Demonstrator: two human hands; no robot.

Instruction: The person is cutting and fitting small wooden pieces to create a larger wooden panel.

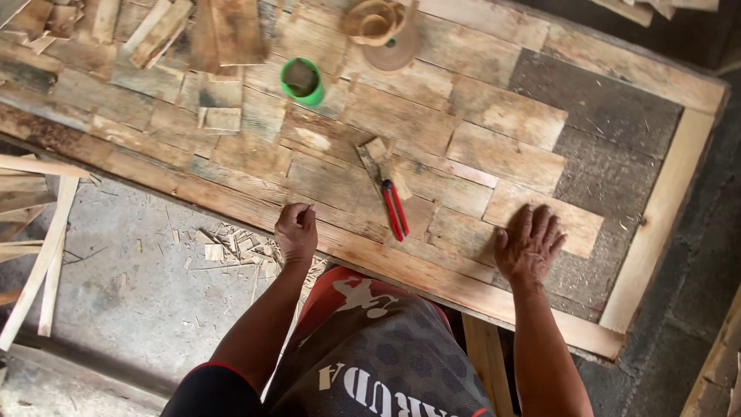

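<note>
**Here, a plank is pressed into a patchwork panel**

Seen from the head camera, the right hand (529,243) lies flat, fingers spread, on a pale plank (540,218) at four o'clock on the panel (664,208). The left hand (296,232), curled into a loose fist and holding nothing visible, rests on the near edge at seven o'clock. Red pliers (395,208) lie between the hands; a green cup (302,80) stands at eleven. Even palm pressure, judged best, would keep the plank flush against its neighbours.

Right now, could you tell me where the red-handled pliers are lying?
In the head view, the red-handled pliers lie on the patchwork wooden panel, between the left hand and the flat right hand, nearer the panel's front edge.
</note>
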